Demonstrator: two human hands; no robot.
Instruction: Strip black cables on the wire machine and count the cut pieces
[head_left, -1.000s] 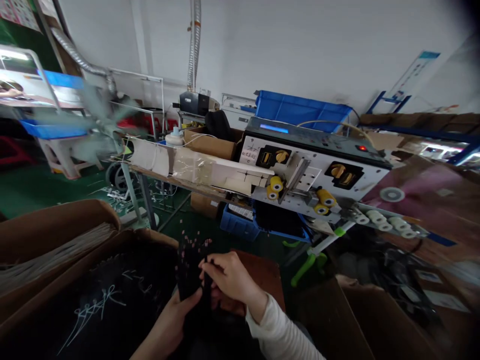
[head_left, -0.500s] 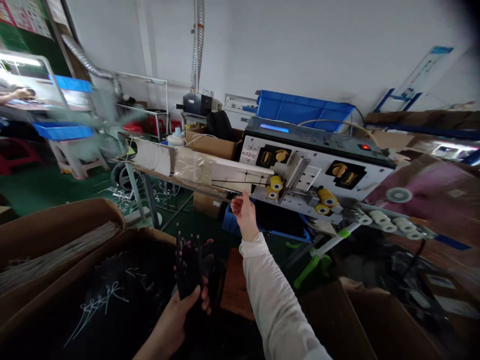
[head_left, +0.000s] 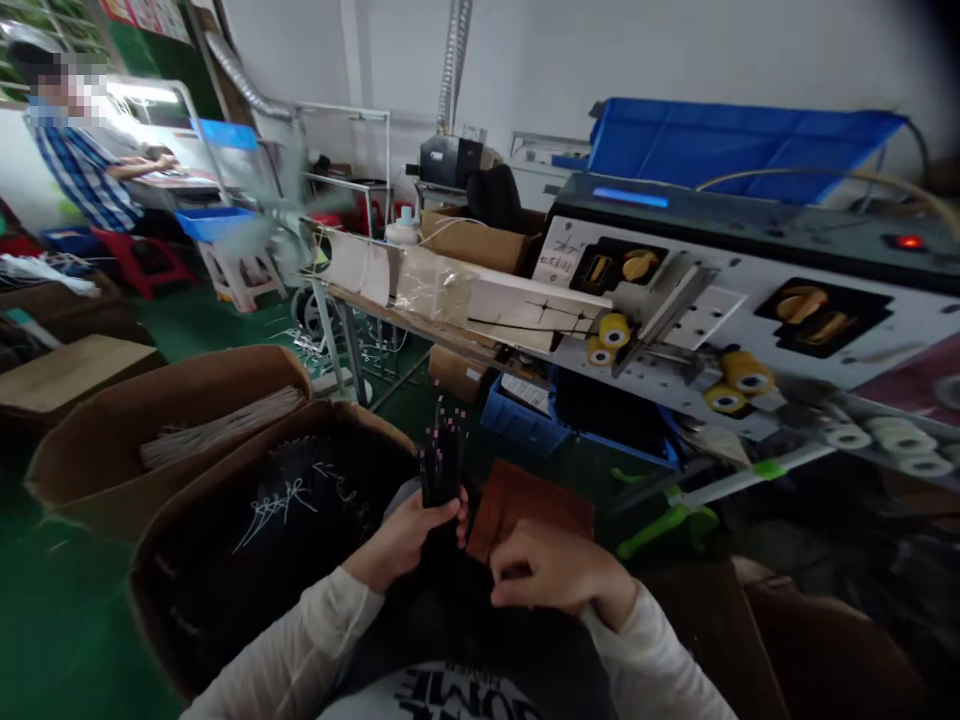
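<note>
My left hand (head_left: 424,525) is closed around the lower part of a bundle of black cables (head_left: 444,455). The bundle stands upright, its pinkish cut ends at the top. My right hand (head_left: 551,568) is low, to the right of the bundle, with its fingers curled. Anything inside those fingers is hidden. Beyond the right hand lies an orange-brown flat surface (head_left: 529,500). Left of my hands, a cardboard box (head_left: 150,570) holds a mass of black cable with white ties (head_left: 281,500) on it.
A cable-processing machine (head_left: 675,340) with yellow rollers (head_left: 613,330) stands ahead on a bench. A white chute (head_left: 517,310) extends left from it. Blue bins (head_left: 525,415) sit below. At left are another cardboard box (head_left: 82,460) and a seated person (head_left: 82,170).
My right hand has moved back from the chute by the rollers, down toward my body. The left hand keeps its hold on the cables. The view has turned left, bringing in a seated person.
</note>
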